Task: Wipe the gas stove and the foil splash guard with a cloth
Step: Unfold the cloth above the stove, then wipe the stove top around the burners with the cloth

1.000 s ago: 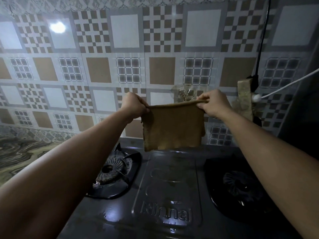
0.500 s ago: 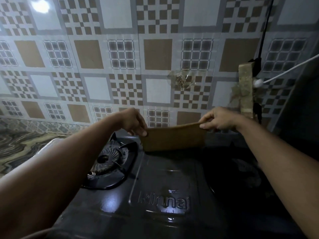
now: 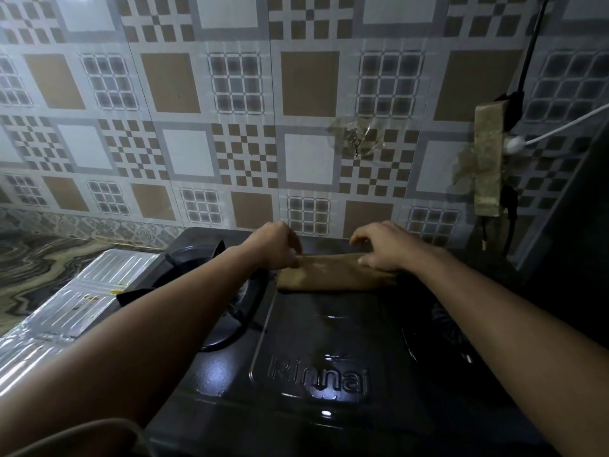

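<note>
Cloth [image 3: 333, 272] lies folded on the stove [image 3: 316, 374] top, toward the back edge, between the two burners, close under the tiled wall.

Head view: left hand [image 3: 275, 247] pinches the cloth's left end, fingers curled onto the fabric. Right hand [image 3: 384, 247] rests on the right end, thumb and fingertips pressing or nipping the upper fold; index finger lifted clear. Foil guard [image 3: 79, 301] lies flat to the left of the stove, beside the left burner [image 3: 230, 291], well apart from the cloth.

Risks, as judgement:
- The stove top looks glossy, perhaps wet or greasy; the cloth may skid rather than bite, smearing instead of lifting dirt.
- A leftward stroke could snag the fold on the burner grate and pull it open.
- A rightward sweep nears the dangling cords [image 3: 509, 222] by the wall; a damp cloth there is unwise.
- Thin foil may crumple if pressed hard later.
</note>
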The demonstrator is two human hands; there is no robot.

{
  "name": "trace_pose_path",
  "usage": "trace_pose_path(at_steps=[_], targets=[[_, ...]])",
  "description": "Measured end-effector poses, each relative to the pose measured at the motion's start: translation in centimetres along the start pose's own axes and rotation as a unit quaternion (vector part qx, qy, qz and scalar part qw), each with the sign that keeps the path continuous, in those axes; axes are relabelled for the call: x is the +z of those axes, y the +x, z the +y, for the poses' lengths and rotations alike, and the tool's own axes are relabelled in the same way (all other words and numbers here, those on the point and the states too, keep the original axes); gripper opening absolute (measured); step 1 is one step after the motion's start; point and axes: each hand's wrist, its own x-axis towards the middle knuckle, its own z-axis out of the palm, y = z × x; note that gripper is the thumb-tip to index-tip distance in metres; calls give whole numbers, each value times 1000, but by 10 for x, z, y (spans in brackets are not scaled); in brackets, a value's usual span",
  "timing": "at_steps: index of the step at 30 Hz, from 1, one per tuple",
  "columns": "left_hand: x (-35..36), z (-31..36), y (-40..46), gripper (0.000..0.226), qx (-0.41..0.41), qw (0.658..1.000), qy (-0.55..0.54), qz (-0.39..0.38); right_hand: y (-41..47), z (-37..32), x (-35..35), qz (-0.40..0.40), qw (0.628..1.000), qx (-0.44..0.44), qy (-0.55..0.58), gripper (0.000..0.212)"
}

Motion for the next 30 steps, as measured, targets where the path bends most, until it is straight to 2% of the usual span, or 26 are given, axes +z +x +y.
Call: trace_pose_path(at_steps=[2,4,5,7,10,12,13,16,18,19,21,23,25,27,28,30], targets=[[3,1,-3,38,10,996,16,-89,-1,-10,4,-109,993,-39,-22,48],[11,-2,-4,44,17,992,47,-117,0,-16,10,-174,982,-51,-55,58],[15,-4,-5,41,15,993,43,-108,1,-17,13,-181,980,-54,-60,60],[18,-7,-5,30,14,998,7,-67,3,-16,19,-144,985,-67,-61,54],[15,-9,-4,19,46,999,-19,-12,6,-17,26,-121,988,-82,-41,47],[9,-8,-5,15,59,997,-31,31,11,-22,29,-120,989,-89,13,26],[7,-9,-5,17,56,996,-33,60,13,-25,28,-97,991,-89,34,11],[0,-20,-7,31,5,990,-59,126,27,-32,32,23,991,-49,122,24],[-7,-39,-12,37,-56,985,-55,153,41,-41,37,137,971,18,197,29],[-10,-50,-15,37,-85,982,-41,164,47,-48,38,195,957,45,212,31],[-16,-76,-26,34,-132,974,-24,180,58,-64,44,239,950,51,196,32],[-19,-101,-38,34,-163,968,-4,190,67,-76,56,199,966,15,166,30],[-18,-125,-49,38,-188,965,20,184,77,-83,75,110,983,-32,145,26],[-16,-146,-59,44,-203,964,38,169,87,-87,88,15,988,-65,141,40],[-14,-156,-64,48,-206,964,49,161,93,-89,92,-18,987,-74,139,48],[-8,-169,-72,51,-201,967,72,140,101,-93,91,-60,986,-90,128,52]])
